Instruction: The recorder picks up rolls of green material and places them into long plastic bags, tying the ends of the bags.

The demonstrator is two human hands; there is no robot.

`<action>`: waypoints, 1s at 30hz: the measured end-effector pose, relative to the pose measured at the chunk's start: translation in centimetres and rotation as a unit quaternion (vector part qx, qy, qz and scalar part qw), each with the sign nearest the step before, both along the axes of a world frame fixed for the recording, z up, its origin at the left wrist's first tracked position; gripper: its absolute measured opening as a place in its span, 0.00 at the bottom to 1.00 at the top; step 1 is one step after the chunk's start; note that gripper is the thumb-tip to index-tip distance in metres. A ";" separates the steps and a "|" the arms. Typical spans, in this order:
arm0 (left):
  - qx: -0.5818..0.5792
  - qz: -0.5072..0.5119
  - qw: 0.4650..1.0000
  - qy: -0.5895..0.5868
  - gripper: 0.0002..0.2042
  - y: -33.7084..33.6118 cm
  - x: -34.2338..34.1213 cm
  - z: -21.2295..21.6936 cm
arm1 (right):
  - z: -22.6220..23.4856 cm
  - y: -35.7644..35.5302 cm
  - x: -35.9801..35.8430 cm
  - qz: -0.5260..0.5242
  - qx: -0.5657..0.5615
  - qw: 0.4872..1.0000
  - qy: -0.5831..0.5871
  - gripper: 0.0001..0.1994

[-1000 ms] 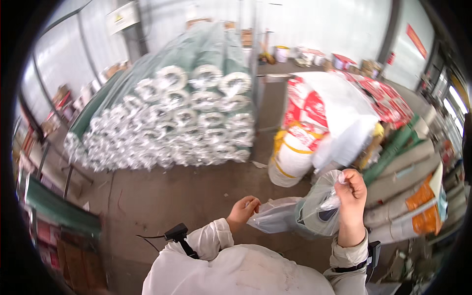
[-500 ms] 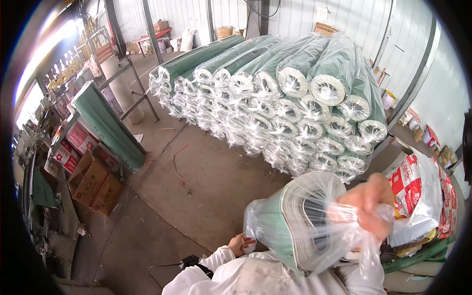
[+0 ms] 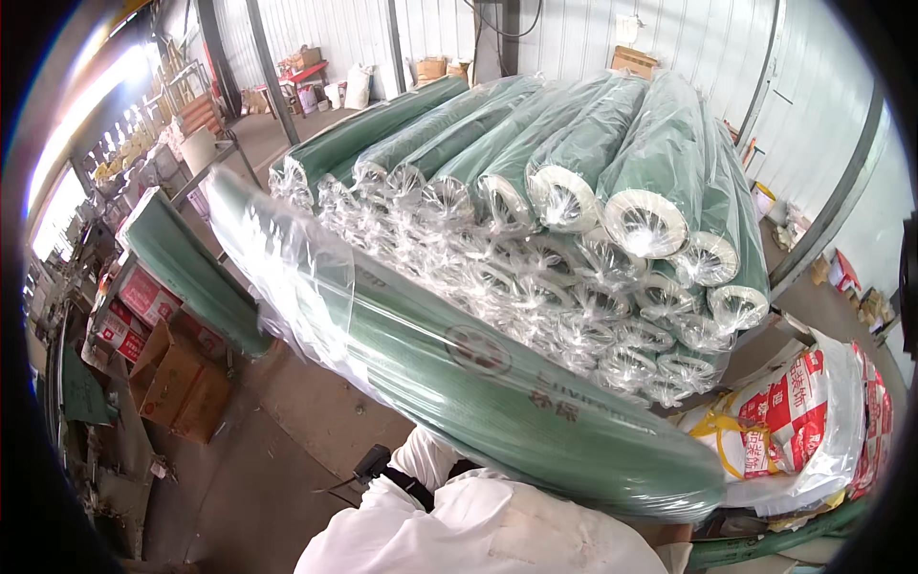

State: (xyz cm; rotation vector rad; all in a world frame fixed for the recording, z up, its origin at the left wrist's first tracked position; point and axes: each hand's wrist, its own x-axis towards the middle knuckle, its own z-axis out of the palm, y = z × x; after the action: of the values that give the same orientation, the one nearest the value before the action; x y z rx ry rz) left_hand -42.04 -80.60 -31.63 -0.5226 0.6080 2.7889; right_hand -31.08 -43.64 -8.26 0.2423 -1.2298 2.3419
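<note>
Across the person's white-sleeved shoulder lies a long green roll wrapped in clear plastic, slanting from upper left to lower right. Both hands are hidden, so their grip can't be told. Behind it rises the stack of wrapped green rolls; cardboard boxes sit left.

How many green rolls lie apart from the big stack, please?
3: a wrapped roll in front, a left roll beside the boxes, a lower-right roll; more may be hidden.
</note>
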 end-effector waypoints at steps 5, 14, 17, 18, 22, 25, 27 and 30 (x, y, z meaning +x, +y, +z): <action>-0.029 0.040 0.975 0.217 0.16 -8.5 -8.8 10.2 | -3.7 -13.8 -5.9 0.139 -0.111 0.972 -0.156 0.12; -0.331 0.060 0.915 0.224 0.13 -17.3 -3.5 15.0 | -9.5 -42.0 -21.1 0.346 -0.247 0.835 -0.349 0.16; -0.285 -0.059 0.943 0.160 0.12 -19.7 -0.3 13.0 | -12.6 -47.0 -25.4 0.509 0.160 0.812 -0.237 0.12; -0.285 -0.057 0.944 0.156 0.12 -20.5 0.3 12.6 | -10.8 -48.7 -23.6 0.504 0.194 0.804 -0.248 0.13; -0.212 -0.031 0.967 0.140 0.12 -21.2 0.6 12.5 | -12.1 -47.4 -19.8 0.611 0.120 0.708 -0.335 0.15; -0.168 -0.052 0.974 0.142 0.10 -19.6 0.7 12.4 | -14.4 -42.2 -16.9 0.517 0.244 0.808 -0.143 0.16; -0.162 -0.095 0.969 0.164 0.06 -17.4 0.5 12.8 | -14.5 -37.3 -14.4 0.457 0.156 0.797 -0.364 0.16; -0.205 -0.153 0.937 0.236 0.08 -10.8 1.0 14.3 | -10.8 -29.4 -9.1 0.421 0.077 0.872 -0.238 0.18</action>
State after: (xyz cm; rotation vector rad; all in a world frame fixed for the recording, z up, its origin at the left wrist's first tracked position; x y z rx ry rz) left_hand -41.01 -91.38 -17.32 0.1856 1.2653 2.4846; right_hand -40.21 -73.09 -19.05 0.3087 -1.8200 3.1806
